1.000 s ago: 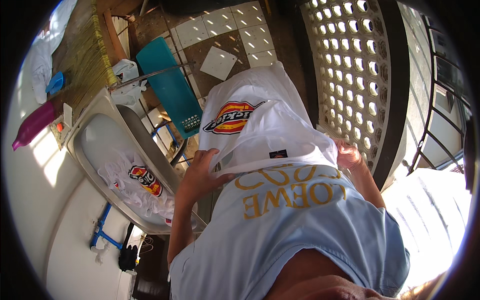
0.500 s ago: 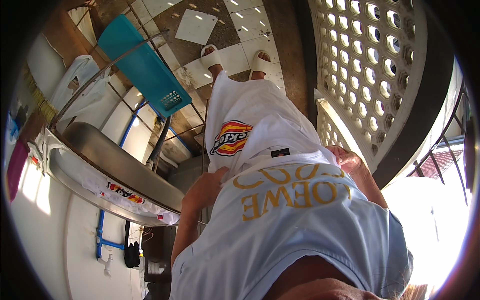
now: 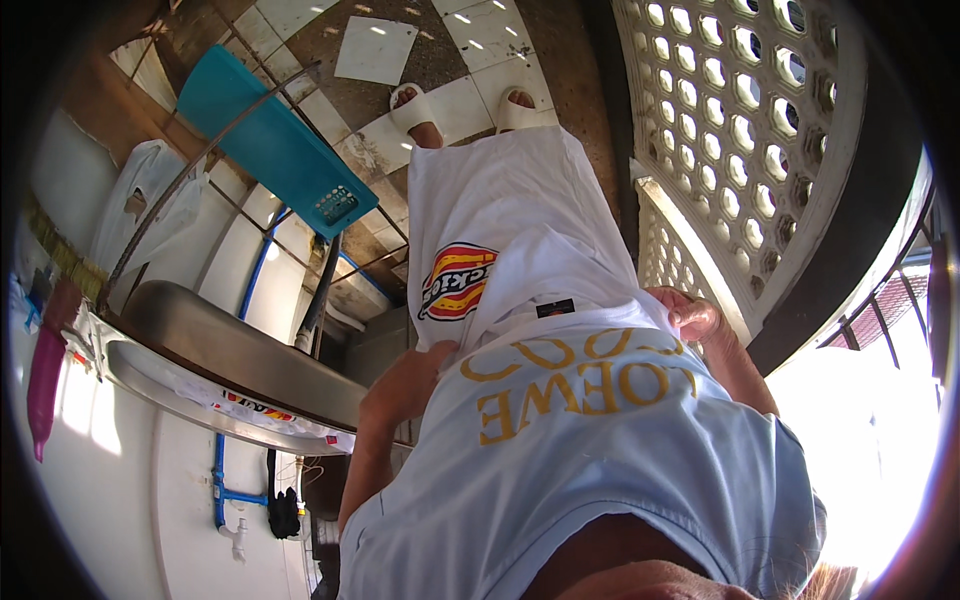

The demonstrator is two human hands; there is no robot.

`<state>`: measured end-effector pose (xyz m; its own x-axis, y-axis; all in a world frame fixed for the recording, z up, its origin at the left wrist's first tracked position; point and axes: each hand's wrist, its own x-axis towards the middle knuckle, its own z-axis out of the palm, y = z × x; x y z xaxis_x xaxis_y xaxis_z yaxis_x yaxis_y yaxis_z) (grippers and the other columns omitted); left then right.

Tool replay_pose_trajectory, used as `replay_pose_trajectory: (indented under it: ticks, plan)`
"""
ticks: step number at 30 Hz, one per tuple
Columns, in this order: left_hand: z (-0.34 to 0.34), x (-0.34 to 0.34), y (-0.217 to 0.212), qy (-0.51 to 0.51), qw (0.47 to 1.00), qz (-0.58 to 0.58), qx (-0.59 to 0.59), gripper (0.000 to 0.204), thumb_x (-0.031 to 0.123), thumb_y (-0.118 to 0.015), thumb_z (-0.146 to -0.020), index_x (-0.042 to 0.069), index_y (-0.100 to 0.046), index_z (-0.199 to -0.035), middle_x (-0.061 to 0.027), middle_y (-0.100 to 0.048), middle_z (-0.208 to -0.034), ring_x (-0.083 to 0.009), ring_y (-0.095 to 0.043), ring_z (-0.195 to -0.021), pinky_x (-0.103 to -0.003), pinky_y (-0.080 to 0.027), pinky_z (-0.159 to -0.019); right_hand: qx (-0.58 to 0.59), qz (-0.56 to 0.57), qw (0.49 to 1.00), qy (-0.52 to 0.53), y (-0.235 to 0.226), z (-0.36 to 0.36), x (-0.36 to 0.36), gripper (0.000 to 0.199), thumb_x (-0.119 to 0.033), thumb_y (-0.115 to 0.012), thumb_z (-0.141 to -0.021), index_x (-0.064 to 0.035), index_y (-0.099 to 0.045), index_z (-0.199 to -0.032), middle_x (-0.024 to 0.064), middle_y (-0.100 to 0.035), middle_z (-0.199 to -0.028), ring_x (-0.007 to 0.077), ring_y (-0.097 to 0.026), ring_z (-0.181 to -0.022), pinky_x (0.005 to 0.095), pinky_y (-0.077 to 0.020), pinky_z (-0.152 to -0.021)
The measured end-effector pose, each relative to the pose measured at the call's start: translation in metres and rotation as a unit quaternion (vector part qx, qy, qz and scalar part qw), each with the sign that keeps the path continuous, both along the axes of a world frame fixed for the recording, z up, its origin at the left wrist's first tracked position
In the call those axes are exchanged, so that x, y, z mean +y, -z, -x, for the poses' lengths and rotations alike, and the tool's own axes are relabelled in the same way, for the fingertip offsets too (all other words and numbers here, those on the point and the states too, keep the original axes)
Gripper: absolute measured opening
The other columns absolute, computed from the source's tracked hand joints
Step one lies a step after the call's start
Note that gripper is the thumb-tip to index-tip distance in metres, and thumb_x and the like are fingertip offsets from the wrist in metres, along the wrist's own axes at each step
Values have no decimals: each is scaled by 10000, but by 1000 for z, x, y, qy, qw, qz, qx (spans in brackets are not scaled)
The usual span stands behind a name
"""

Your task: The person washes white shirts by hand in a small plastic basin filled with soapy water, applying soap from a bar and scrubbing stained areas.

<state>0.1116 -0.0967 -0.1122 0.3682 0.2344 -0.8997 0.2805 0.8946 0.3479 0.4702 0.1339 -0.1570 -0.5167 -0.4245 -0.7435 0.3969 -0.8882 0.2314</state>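
A white T-shirt [image 3: 540, 215] with a red, yellow and black printed patch hangs spread out in front of my body. A small dark label [image 3: 555, 308] shows near its upper edge. My left hand [image 3: 405, 385] is closed on the shirt's left upper side, with its fingertips partly hidden by the cloth. At the opposite upper side my right hand [image 3: 692, 315] pinches the fabric between thumb and fingers. The shirt's upper edge lies against the light blue shirt I wear, and its lower edge hangs short of my white slippers [image 3: 412, 108].
To the left is a metal sink [image 3: 240, 325] with white printed cloth in it. Beyond it a teal plastic basket [image 3: 270, 140] rests on a metal frame, beside a white plastic bag [image 3: 150, 205]. A pierced block wall [image 3: 720, 120] rises on the right.
The white T-shirt hangs straighter and wider, its lower part flatter than before. Both hands keep their hold at nearly the same places. The view has shifted slightly.
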Motion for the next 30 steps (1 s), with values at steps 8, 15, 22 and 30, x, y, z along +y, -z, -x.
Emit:
replay_pose_trajectory:
  ticks: [8, 15, 22, 30]
  plan:
    - [27, 20, 2, 24, 999, -47, 9, 372, 216, -618, -824, 102, -566, -1174, -234, -644, -944, -390, -631, -879, -426, -502, -755, 19, -63, 996, 51, 0, 13, 8, 911, -343, -817, -577, 75, -440, -1294, 161, -577, -1222, 241, -560, -1114, 323, -375, -1016]
    - [61, 35, -5, -22, 963, -232, 135, 361, 280, -525, -940, 56, -564, -1220, -133, -599, -1076, -258, -593, -973, -362, -460, -851, 108, -364, 925, -5, -3, 82, 94, 827, -391, -761, -596, 26, -486, -1255, 121, -605, -1149, 223, -568, -1087, 328, -397, -987]
    - [88, 76, -21, -412, 871, -203, 173, 556, 426, -451, -971, -72, -529, -1205, -133, -647, -1050, -185, -606, -947, -299, -448, -866, 240, -631, 733, -78, -16, 209, 187, 438, -172, -651, -804, -47, -524, -1204, 54, -638, -1042, 162, -587, -957, 308, -435, -883]
    - [108, 138, -83, -395, 821, -412, -1, 492, 417, -341, -975, 4, -595, -888, -105, -566, -586, -150, -491, -497, -273, -392, -540, 121, -977, 166, -48, -37, 319, 213, 304, -221, -656, -791, 19, -608, -970, 141, -588, -760, 238, -570, -744, 342, -469, -707]
